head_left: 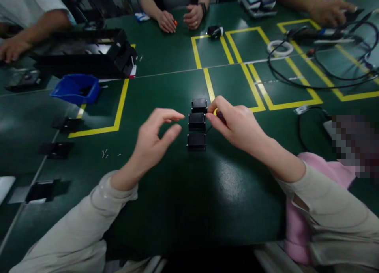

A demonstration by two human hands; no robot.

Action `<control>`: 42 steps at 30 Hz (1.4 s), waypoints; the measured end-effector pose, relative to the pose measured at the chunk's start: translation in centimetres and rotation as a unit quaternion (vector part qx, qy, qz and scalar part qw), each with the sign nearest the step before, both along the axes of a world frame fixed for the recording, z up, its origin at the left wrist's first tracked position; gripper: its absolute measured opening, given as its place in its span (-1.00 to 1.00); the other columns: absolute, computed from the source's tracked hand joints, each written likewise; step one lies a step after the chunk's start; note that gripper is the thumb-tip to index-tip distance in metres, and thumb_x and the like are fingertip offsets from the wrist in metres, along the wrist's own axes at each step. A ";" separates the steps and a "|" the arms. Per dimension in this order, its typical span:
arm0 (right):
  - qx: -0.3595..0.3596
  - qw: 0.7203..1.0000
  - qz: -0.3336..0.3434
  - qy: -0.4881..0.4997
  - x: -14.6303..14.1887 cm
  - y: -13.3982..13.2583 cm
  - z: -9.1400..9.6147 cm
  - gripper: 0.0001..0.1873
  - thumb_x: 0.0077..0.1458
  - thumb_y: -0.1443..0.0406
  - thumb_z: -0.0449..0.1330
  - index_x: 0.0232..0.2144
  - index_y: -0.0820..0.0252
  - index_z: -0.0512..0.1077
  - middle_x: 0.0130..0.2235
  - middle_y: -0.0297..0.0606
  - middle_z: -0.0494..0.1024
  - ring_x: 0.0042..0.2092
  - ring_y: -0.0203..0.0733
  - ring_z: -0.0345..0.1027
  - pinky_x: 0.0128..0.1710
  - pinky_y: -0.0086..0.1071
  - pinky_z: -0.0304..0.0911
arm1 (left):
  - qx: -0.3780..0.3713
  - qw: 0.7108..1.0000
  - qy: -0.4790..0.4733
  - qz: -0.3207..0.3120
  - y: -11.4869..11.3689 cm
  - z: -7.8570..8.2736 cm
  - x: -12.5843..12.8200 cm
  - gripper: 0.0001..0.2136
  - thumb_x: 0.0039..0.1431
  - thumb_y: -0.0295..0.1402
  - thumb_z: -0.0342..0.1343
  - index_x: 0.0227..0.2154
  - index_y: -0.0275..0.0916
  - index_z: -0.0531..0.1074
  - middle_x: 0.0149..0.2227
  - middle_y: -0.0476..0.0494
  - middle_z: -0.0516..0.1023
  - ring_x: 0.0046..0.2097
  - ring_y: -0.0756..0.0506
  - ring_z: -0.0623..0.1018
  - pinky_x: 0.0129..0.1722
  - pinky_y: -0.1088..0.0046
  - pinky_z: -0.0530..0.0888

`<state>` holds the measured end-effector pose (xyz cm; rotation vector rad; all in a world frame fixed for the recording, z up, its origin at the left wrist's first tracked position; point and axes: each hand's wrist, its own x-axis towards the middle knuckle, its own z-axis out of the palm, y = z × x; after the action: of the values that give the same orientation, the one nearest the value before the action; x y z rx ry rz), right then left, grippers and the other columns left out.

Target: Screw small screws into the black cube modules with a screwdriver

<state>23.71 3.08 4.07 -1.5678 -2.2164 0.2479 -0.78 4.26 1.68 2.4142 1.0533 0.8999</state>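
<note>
Three small black box-shaped parts stand in a row on the dark green table, running away from me. My left hand hovers just left of the row, fingers curved and apart, holding nothing. My right hand is at the right side of the row, thumb and forefinger pinched together by the middle part; a thin dark thing runs from under the fingers, too small to name.
A blue bin and a large black tray sit at the left. Yellow tape boxes mark the table. Cables and a white ring lie at the right. Other people's hands rest at the far edge. Tiny screws lie near my left hand.
</note>
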 end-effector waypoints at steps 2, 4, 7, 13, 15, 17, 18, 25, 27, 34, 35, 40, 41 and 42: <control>-0.004 1.000 -0.003 0.003 0.0 0.0 0.1 -0.76 0.33 0.22 -0.02 -0.10 0.20 0.36 -0.43 -0.32 0.49 -0.47 -0.29 0.28 -0.40 -0.41 0.00 | -0.027 0.998 0.046 -0.040 -0.2 -1.6 0.7 -0.69 0.37 -0.21 0.12 0.09 -0.16 0.39 0.08 -0.19 0.50 0.12 -0.17 0.50 0.12 0.18 0.47; -0.009 1.000 -0.001 0.012 0.0 0.0 0.1 -0.76 0.32 0.26 -0.02 -0.07 0.21 0.35 -0.40 -0.30 0.52 -0.45 -0.28 0.31 -0.39 -0.41 0.03 | -0.047 0.993 0.088 -0.065 -0.3 -3.1 1.4 -0.58 0.30 -0.20 0.21 0.15 -0.18 0.34 0.14 -0.24 0.47 0.17 -0.22 0.45 0.17 0.14 0.42; -0.020 0.999 0.008 0.025 0.0 -0.1 0.3 -0.74 0.29 0.30 -0.02 -0.03 0.22 0.33 -0.34 -0.28 0.56 -0.42 -0.27 0.34 -0.37 -0.40 0.05 | -0.062 0.990 0.105 -0.074 -0.1 -4.6 1.8 -0.57 0.29 -0.25 0.22 0.17 -0.19 0.33 0.14 -0.24 0.48 0.14 -0.23 0.46 0.14 0.15 0.41; -0.019 1.000 0.009 0.002 0.0 -0.2 0.6 -0.75 0.33 0.18 -0.01 -0.15 0.20 0.38 -0.45 -0.33 0.47 -0.47 -0.28 0.26 -0.40 -0.40 -0.01 | -0.063 0.987 0.122 -0.086 0.6 -5.3 1.6 -0.60 0.34 -0.22 0.17 0.18 -0.16 0.36 0.08 -0.19 0.54 0.04 -0.21 0.50 0.04 0.19 0.41; -0.024 1.000 0.002 0.002 0.2 -0.1 0.6 -0.76 0.34 0.18 0.00 -0.16 0.18 0.39 -0.47 -0.34 0.44 -0.47 -0.28 0.26 -0.40 -0.41 -0.01 | -0.060 0.986 0.125 -0.095 0.7 -5.1 1.6 -0.60 0.35 -0.22 0.16 0.18 -0.17 0.36 0.08 -0.19 0.53 0.04 -0.21 0.49 0.06 0.19 0.41; -0.034 0.999 -0.002 0.014 0.4 0.0 0.6 -0.79 0.33 0.23 -0.01 -0.13 0.19 0.37 -0.47 -0.35 0.43 -0.46 -0.28 0.28 -0.38 -0.42 0.01 | -0.057 0.985 0.127 -0.102 0.7 -4.9 1.8 -0.60 0.35 -0.23 0.15 0.19 -0.18 0.36 0.08 -0.19 0.53 0.06 -0.21 0.49 0.07 0.20 0.41; -0.037 0.999 0.002 0.025 0.5 0.1 0.6 -0.79 0.32 0.25 -0.01 -0.10 0.20 0.36 -0.45 -0.35 0.43 -0.45 -0.28 0.29 -0.37 -0.42 0.02 | -0.058 0.985 0.129 -0.103 0.8 -4.8 1.8 -0.60 0.36 -0.24 0.14 0.20 -0.17 0.35 0.08 -0.19 0.52 0.06 -0.21 0.48 0.07 0.20 0.42; -0.025 0.998 0.009 0.054 0.9 0.4 0.4 -0.81 0.32 0.21 0.03 -0.26 0.17 0.37 -0.49 -0.37 0.35 -0.48 -0.32 0.19 -0.39 -0.41 -0.01 | -0.067 0.984 0.134 -0.095 0.5 -4.7 2.3 -0.59 0.36 -0.28 0.13 0.22 -0.16 0.33 0.11 -0.20 0.47 0.10 -0.21 0.47 0.10 0.18 0.45; -0.025 0.998 0.009 0.061 0.9 0.5 0.3 -0.82 0.32 0.21 0.04 -0.27 0.16 0.36 -0.49 -0.37 0.36 -0.48 -0.32 0.18 -0.39 -0.41 -0.02 | -0.064 0.984 0.134 -0.096 0.5 -4.8 2.3 -0.60 0.37 -0.28 0.11 0.23 -0.15 0.32 0.13 -0.20 0.46 0.12 -0.22 0.46 0.13 0.17 0.44; -0.007 0.995 0.003 0.102 1.2 0.5 -0.1 -0.91 0.27 0.31 0.05 -0.25 0.17 0.34 -0.46 -0.37 0.40 -0.47 -0.35 0.19 -0.38 -0.40 0.02 | -0.072 0.984 0.126 -0.102 0.5 -5.2 2.0 -0.58 0.40 -0.31 0.07 0.27 -0.14 0.26 0.16 -0.22 0.42 0.16 -0.22 0.42 0.17 0.13 0.42; -0.010 0.994 0.003 0.105 1.4 0.4 -0.3 -0.91 0.27 0.31 0.06 -0.27 0.17 0.34 -0.48 -0.38 0.38 -0.49 -0.35 0.18 -0.39 -0.40 0.01 | -0.072 0.984 0.124 -0.103 0.5 -5.3 2.0 -0.58 0.40 -0.31 0.07 0.27 -0.14 0.26 0.16 -0.22 0.42 0.16 -0.22 0.42 0.17 0.12 0.42; 0.000 0.990 -0.019 0.139 2.0 0.0 -1.3 -0.90 0.27 0.25 0.08 -0.27 0.15 0.33 -0.55 -0.42 0.35 -0.55 -0.35 0.19 -0.44 -0.40 0.02 | -0.066 0.984 0.127 -0.105 0.5 -5.4 2.1 -0.58 0.40 -0.31 0.06 0.28 -0.15 0.25 0.17 -0.23 0.42 0.15 -0.23 0.41 0.17 0.11 0.42; 0.006 0.989 -0.015 0.146 2.1 0.0 -1.4 -0.93 0.26 0.28 0.07 -0.25 0.15 0.32 -0.51 -0.40 0.39 -0.53 -0.34 0.24 -0.43 -0.40 0.05 | -0.065 0.984 0.128 -0.104 0.5 -5.4 2.1 -0.57 0.40 -0.31 0.06 0.28 -0.15 0.25 0.17 -0.23 0.42 0.15 -0.23 0.41 0.16 0.10 0.42; 0.012 0.989 -0.012 0.150 2.2 -0.1 -1.6 -0.93 0.25 0.30 0.06 -0.23 0.15 0.32 -0.48 -0.38 0.43 -0.50 -0.33 0.28 -0.42 -0.40 0.07 | -0.063 0.984 0.130 -0.102 0.5 -5.4 2.1 -0.57 0.40 -0.32 0.06 0.28 -0.15 0.24 0.17 -0.23 0.41 0.15 -0.23 0.41 0.16 0.10 0.42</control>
<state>25.88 3.03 2.50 -1.4389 -1.9608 0.4197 1.29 4.74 -3.74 2.5198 0.8952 0.4460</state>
